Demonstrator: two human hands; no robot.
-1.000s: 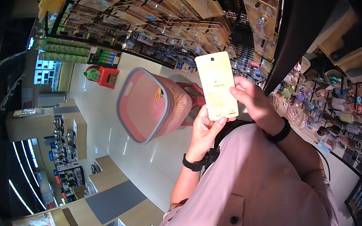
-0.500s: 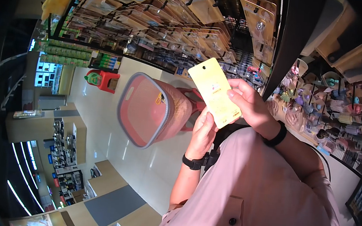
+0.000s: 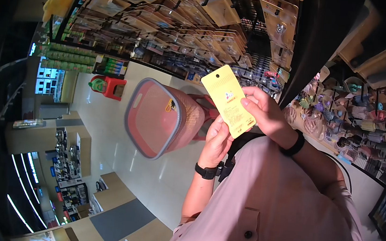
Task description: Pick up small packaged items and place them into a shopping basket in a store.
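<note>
Btwn hands, yellow card (image 3: 227,96) is slanting, holed end pointing away; L hand (image 3: 215,144) pinching nr lower end, R hand (image 3: 271,117) gripping side edge.

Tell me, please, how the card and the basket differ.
The card is yellow and flat; the basket is pink and deep, with a grey rim. The card's face bears print, while the basket's wall is full of small holes. The left hand and right hand hold the card; neither touches the basket. Both have rounded corners.
</note>
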